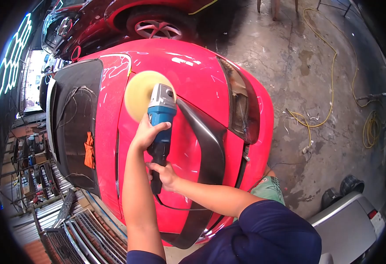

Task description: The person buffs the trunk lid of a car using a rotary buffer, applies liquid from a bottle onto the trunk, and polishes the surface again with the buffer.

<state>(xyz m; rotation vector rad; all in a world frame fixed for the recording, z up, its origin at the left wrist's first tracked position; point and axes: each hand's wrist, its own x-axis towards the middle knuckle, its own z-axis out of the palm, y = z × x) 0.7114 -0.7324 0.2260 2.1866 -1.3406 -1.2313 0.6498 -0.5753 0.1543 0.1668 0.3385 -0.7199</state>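
A blue and silver power polisher (161, 113) with a round yellow pad (142, 94) lies over the red car's body (193, 83). The pad is near a panel seam, its surface smooth or blurred. My left hand (147, 132) is wrapped round the blue housing, thumb on its right side. Lower down, my right hand (164, 176) grips the black rear handle. Its cord runs from the handle's end across the red panel. To the right of the tool, a glossy black curved area (213, 149) crosses the bodywork.
An orange cloth (89, 150) lies on the dark windshield (76, 114). Another red car (109, 22) stands behind. Yellow hose (333, 79) winds over the concrete floor at right. Black buckets (351, 185) and a silver car part (347, 224) are at lower right, grilles (87, 233) at lower left.
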